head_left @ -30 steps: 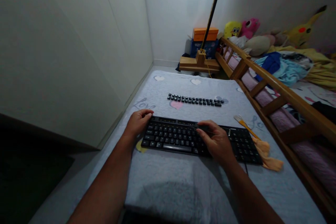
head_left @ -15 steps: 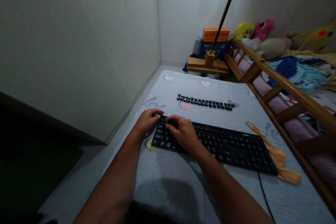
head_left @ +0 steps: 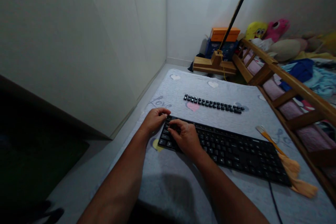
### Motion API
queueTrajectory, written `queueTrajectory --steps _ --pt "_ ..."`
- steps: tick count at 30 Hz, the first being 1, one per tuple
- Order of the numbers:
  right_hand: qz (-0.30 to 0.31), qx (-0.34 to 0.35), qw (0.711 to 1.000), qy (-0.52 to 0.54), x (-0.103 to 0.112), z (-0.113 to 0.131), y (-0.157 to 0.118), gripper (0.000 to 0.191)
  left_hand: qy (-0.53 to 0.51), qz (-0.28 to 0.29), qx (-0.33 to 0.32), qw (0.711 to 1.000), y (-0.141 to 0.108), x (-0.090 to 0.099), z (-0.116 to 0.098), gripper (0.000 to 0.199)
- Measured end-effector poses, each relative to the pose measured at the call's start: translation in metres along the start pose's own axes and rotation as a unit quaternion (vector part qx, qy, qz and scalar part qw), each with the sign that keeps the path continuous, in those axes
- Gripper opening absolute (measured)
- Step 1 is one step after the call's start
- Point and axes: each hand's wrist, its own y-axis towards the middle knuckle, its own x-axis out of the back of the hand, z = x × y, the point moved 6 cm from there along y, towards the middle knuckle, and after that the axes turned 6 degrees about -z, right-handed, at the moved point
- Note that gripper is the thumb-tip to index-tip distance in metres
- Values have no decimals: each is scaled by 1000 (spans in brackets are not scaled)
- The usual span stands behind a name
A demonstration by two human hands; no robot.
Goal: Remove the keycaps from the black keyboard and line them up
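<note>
A black keyboard (head_left: pixel 223 143) lies at a slant on the cloth-covered surface. My left hand (head_left: pixel 155 120) grips its upper left corner between thumb and fingers. Over the keys at the left end, my right hand (head_left: pixel 185 135) has its thumb and forefinger curved toward each other; whether anything small is between the tips cannot be made out. Beyond the keyboard, loose black keycaps (head_left: pixel 211 104) lie in two rows. To the right are a brush (head_left: pixel 269 139) and an orange cloth (head_left: pixel 298 176), partly beside the keyboard's right end.
A wooden rail (head_left: pixel 294 80) runs along the right side, with plush toys (head_left: pixel 278 29) and clothes behind it. At the far end stand a wooden stand (head_left: pixel 215 63) with a dark pole and an orange box (head_left: pixel 225 34). A pale cabinet (head_left: pixel 99 42) fills the left. The keyboard cable (head_left: pixel 274 201) trails toward me.
The view has shifted, so the scene sits farther right. My right thumb and forefinger have moved slightly over the left keys. My left hand stays at the keyboard's corner.
</note>
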Motion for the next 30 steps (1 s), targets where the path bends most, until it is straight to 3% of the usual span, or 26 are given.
queueTrajectory --steps 6,20,30 --pt "-7 27 999 -35 1 4 -4 17 2 -3 5 1000 -1 -1 -1 27" --pt "-33 -4 999 -28 4 1 -6 15 16 1 -6 1000 -2 0 -3 26" --pt "-19 -15 999 -34 3 -3 -2 15 2 3 3 1000 -2 -1 -2 26"
